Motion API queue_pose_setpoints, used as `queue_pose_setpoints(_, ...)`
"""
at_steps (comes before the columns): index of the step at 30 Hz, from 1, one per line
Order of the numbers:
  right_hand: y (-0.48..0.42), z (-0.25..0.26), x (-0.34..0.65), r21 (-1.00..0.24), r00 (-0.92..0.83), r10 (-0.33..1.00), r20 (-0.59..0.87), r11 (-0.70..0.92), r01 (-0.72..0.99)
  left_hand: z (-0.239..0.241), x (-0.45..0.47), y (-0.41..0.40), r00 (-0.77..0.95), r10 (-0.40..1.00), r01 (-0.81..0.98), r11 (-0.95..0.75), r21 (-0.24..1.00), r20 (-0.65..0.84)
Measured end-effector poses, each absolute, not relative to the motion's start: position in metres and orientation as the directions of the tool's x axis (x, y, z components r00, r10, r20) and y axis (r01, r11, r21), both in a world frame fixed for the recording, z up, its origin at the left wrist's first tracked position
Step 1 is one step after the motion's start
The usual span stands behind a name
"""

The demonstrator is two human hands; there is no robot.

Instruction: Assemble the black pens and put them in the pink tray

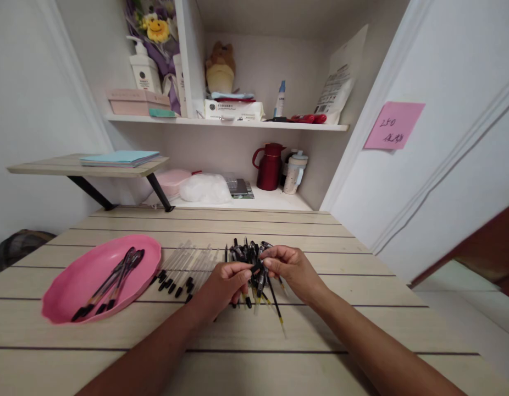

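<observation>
Above a heap of black pen parts (246, 252), my two hands come together with thumbs and fingertips pinched. My left hand (230, 279) grips one end of a small black pen part (256, 268). At its other end are the closed fingertips of my right hand (291, 269); whether they hold a second piece is too small to tell. Dark ink refills (276, 303) with yellowish ends stick out of the heap below my right hand. Left of the heap lie rows of clear pen barrels (184, 256) with black ends, partly hidden by my left hand.
A pink dish (59, 286) at the left holds several assembled-looking pens (120, 278). Behind it a small raised shelf (52, 164) on black legs bears coloured paper (119, 158). A red jug (270, 168) and a pale cup (294, 173) stand in the cabinet at the back.
</observation>
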State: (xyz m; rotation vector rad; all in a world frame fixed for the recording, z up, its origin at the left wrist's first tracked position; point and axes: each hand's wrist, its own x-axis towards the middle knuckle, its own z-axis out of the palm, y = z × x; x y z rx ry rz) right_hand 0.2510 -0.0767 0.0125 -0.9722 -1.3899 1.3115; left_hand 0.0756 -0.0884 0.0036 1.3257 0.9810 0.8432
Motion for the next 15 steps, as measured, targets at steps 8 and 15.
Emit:
queue_pose_setpoints(8,-0.084,0.011,0.247,-0.814,-0.193,0.918,0.345,0.396,0.425,0.002,0.076,-0.090,0.321,0.947,0.161,-0.019,0.987,-0.034)
queue_pose_setpoints(15,-0.085,0.015,0.251,-0.753,-0.261,0.905,0.336,0.425,0.503,0.001,0.077,-0.091,0.345,0.938,0.224,-0.097,0.970,0.014)
